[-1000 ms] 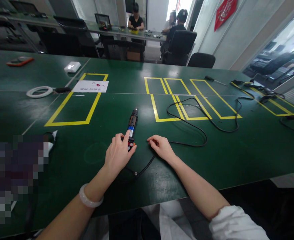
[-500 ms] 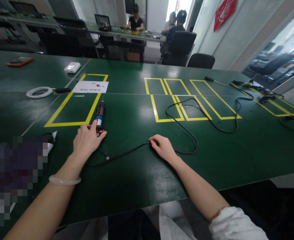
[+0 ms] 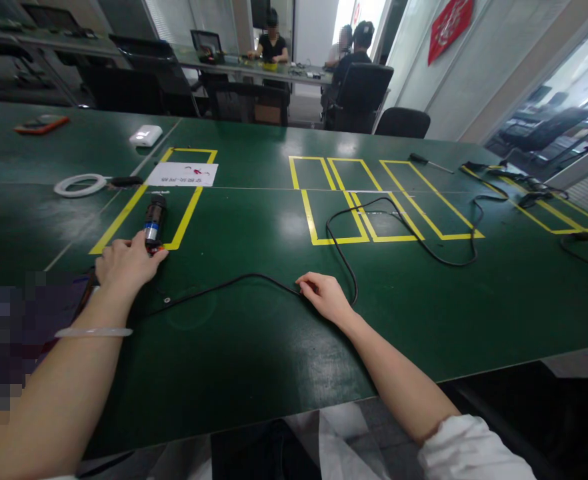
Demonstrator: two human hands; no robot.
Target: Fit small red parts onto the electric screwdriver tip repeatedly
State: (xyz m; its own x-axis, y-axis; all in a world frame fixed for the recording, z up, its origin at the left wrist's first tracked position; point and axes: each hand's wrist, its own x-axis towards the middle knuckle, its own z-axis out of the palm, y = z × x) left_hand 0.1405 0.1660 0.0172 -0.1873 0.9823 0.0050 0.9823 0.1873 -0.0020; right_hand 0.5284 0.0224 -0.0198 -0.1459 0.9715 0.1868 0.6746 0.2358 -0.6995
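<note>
My left hand is closed round the lower end of a black electric screwdriver with a silver and blue band. The screwdriver lies inside the left yellow tape outline, its far end close to a white printed card. A black cable trails from near that hand across the table, with a small ring terminal beside it. My right hand rests on the table, thumb and fingers pinched on the cable, which loops away to the right beyond it.
On the green table, more yellow tape outlines are marked, with a screwdriver and tangled cables at right. A white ring-shaped coil, a white box and an orange-edged device lie left. People sit at a far table.
My left hand has carried the electric screwdriver leftward into the yellow outline, turning its tip away from me. The cable shifted left with it; my right hand stays nearly in place.
</note>
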